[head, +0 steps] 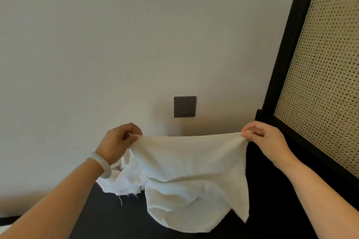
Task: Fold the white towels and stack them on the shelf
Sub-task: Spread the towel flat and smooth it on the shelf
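A white towel (190, 163) hangs spread between my two hands in front of the wall. My left hand (119, 141) pinches its upper left corner and my right hand (266, 139) pinches its upper right corner, so the top edge runs nearly straight. The lower part droops in loose folds onto a dark surface (120, 219). More white cloth (124, 182) with a frayed edge lies bunched behind and below my left hand; whether it is a second towel I cannot tell. No shelf shows in the head view.
A pale wall with a grey power socket (184, 106) stands straight ahead. A black-framed panel of woven cane (318, 75) leans in at the right, close to my right hand. My left wrist wears a pale bangle (101, 164).
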Motion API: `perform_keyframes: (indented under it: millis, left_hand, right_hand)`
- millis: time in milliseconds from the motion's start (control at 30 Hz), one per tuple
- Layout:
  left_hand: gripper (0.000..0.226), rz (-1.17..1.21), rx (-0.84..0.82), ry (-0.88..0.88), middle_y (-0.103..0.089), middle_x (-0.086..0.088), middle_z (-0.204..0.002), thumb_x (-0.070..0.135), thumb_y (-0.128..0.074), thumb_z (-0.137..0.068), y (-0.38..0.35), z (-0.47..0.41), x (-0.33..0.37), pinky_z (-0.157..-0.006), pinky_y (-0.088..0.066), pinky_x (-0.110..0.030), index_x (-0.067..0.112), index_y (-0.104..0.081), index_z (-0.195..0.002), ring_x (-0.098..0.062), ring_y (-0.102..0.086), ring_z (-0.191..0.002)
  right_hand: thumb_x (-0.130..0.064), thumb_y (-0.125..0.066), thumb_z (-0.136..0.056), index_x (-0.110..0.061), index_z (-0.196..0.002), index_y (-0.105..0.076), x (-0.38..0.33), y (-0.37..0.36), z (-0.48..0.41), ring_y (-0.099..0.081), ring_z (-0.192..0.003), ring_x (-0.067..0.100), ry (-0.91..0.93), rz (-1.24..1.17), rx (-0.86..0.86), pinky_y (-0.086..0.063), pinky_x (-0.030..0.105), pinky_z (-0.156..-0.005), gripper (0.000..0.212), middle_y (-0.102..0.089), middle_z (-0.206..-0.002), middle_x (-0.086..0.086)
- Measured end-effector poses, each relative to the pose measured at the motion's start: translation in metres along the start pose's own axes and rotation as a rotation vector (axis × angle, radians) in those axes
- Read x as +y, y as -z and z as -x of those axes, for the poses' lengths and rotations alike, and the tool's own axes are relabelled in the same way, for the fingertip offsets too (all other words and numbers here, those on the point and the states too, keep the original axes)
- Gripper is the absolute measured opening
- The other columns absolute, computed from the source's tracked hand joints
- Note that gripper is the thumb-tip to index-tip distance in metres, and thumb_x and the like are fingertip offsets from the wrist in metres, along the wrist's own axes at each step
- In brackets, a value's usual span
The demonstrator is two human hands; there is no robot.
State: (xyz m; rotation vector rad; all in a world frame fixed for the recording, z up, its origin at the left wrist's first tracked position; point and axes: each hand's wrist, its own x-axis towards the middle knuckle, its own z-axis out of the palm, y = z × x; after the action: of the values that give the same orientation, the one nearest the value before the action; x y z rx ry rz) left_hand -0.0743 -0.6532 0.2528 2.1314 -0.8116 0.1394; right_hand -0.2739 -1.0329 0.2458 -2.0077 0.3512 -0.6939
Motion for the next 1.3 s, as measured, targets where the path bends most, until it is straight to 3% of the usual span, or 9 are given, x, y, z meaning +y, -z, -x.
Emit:
perform_keyframes:
  millis: [100,233,433,600,733,900,1067,1167,1300]
  left_hand:
    - [0.027,-0.052,-0.082,-0.069,-0.069,0.016,-0.079,0.006,-0.065,-0.091,0.026,-0.008,0.016,-0.066,-0.046,-0.01,0.031,-0.07,-0.082,-0.003,-0.062,-0.068]
    - [0.027,-0.061,-0.204,-0.129,-0.068,0.002,-0.074,0.008,-0.07,-0.088,0.059,-0.015,0.038,-0.067,-0.053,-0.021,0.032,-0.068,-0.076,-0.011,-0.062,-0.065]
    - [0.024,-0.394,-0.326,-0.346,-0.061,0.011,-0.085,0.008,-0.07,-0.088,0.094,-0.022,0.067,-0.069,-0.049,-0.02,0.03,-0.075,-0.094,-0.012,-0.06,-0.075]
    - [0.013,-0.471,-0.193,-0.377,-0.059,0.013,-0.083,0.024,-0.07,-0.086,0.114,-0.026,0.086,-0.068,-0.046,-0.017,0.036,-0.067,-0.08,-0.009,-0.059,-0.074]
    - [0.012,-0.475,-0.048,-0.282,-0.065,0.014,-0.088,0.029,-0.068,-0.089,0.112,-0.035,0.092,-0.074,-0.046,-0.017,0.021,-0.071,-0.082,-0.005,-0.062,-0.078]
    - [0.016,-0.496,-0.041,-0.115,-0.066,0.011,-0.066,0.029,-0.07,-0.088,0.104,-0.038,0.095,-0.058,-0.039,-0.011,0.018,-0.072,-0.077,-0.002,-0.058,-0.065]
    - [0.016,-0.253,-0.047,-0.134,-0.068,0.004,-0.065,0.023,-0.074,-0.085,0.12,-0.028,0.105,-0.065,-0.048,-0.023,0.029,-0.067,-0.073,-0.01,-0.061,-0.06]
    - [0.024,-0.011,-0.051,-0.169,-0.066,-0.002,-0.066,0.013,-0.078,-0.082,0.132,-0.03,0.113,-0.063,-0.053,-0.023,0.033,-0.065,-0.086,-0.014,-0.061,-0.059]
    - [0.015,-0.164,-0.088,-0.069,-0.069,0.001,-0.064,0.012,-0.076,-0.083,0.117,-0.045,0.111,-0.053,-0.048,-0.014,0.027,-0.074,-0.08,-0.004,-0.06,-0.054]
  right_hand:
    - [-0.015,-0.078,-0.079,-0.023,-0.083,-0.075,-0.015,0.011,-0.005,-0.071,-0.088,0.015,0.058,-0.212,0.027,-0.054,0.021,-0.08,0.009,-0.076,-0.09,0.005]
    - [-0.022,-0.08,-0.068,-0.018,-0.082,-0.076,-0.034,0.03,-0.014,-0.07,-0.102,0.025,0.108,-0.387,-0.032,-0.054,0.028,-0.095,0.015,-0.075,-0.103,0.014]
    - [-0.007,-0.076,-0.08,-0.023,-0.076,-0.075,-0.064,0.05,-0.03,-0.069,-0.085,0.009,0.185,-0.087,0.009,-0.05,0.011,-0.08,0.016,-0.075,-0.085,-0.002]
    - [-0.009,-0.074,-0.085,-0.022,-0.078,-0.071,-0.091,0.058,-0.035,-0.063,-0.075,0.008,0.26,0.098,0.105,-0.047,0.017,-0.075,0.015,-0.072,-0.075,-0.007]
    - [-0.012,-0.074,-0.087,-0.022,-0.078,-0.07,-0.098,0.056,-0.042,-0.06,-0.059,-0.002,0.23,0.184,0.101,-0.043,0.026,-0.062,0.014,-0.072,-0.072,-0.012]
    - [-0.009,-0.067,-0.092,-0.014,-0.081,-0.065,-0.092,0.046,-0.043,-0.049,-0.037,0.012,0.112,0.197,0.041,-0.038,0.018,-0.038,0.013,-0.063,-0.052,0.008]
    - [-0.003,-0.065,-0.092,-0.017,-0.102,-0.067,-0.104,0.058,-0.03,-0.06,-0.045,0.022,0.123,0.028,0.023,-0.05,0.023,-0.044,0.018,-0.066,-0.058,0.013]
    - [-0.007,-0.068,-0.09,-0.013,-0.094,-0.071,-0.115,0.077,-0.028,-0.062,-0.047,0.021,0.134,0.012,0.049,-0.05,0.019,-0.045,0.008,-0.068,-0.061,0.014]
    - [0.001,-0.069,-0.086,0.001,-0.094,-0.068,-0.106,0.079,-0.041,-0.066,-0.052,0.021,0.016,-0.06,0.019,-0.053,0.022,-0.046,0.008,-0.069,-0.063,0.016]
